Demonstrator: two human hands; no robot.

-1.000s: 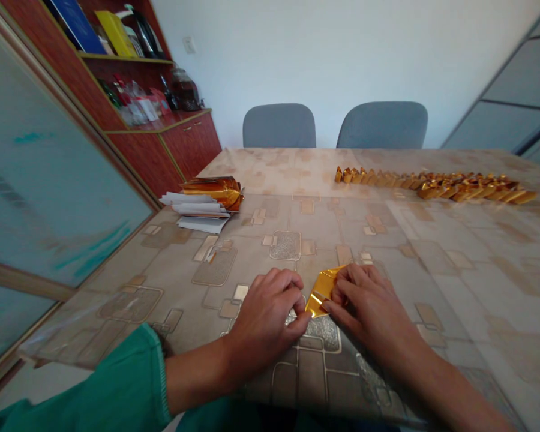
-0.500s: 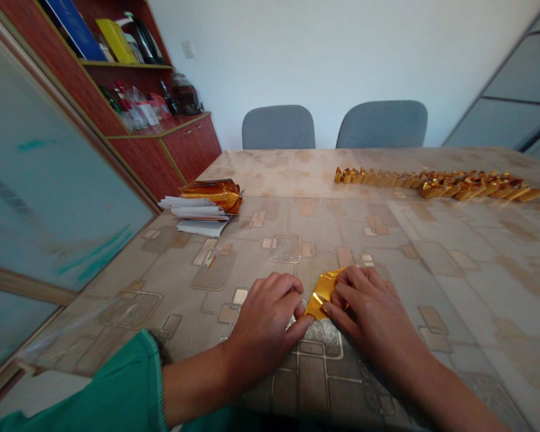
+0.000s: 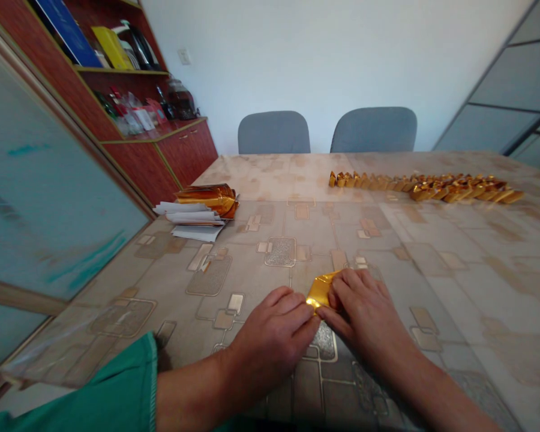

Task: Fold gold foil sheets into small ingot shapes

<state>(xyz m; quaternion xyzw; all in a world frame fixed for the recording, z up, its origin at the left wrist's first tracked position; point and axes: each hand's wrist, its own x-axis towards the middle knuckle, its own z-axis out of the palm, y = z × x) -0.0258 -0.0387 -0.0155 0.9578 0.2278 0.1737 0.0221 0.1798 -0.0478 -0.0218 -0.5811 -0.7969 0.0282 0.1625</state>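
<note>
A small folded piece of gold foil paper is between my two hands, just above the patterned tablecloth. My left hand has its fingers closed on the foil's lower left corner. The foil's right side is pinched by my right hand, with the thumb low and the fingers curled over it. Parts of the foil are hidden under the fingers of both hands.
On the table, a stack of gold foil and white paper lies at the left. Rows of folded gold pieces stand at the back right. Two grey chairs are behind the table, and a red cabinet is at the left.
My left hand has moved slightly right and closed over the foil's lower left corner. The view has shifted a little.
</note>
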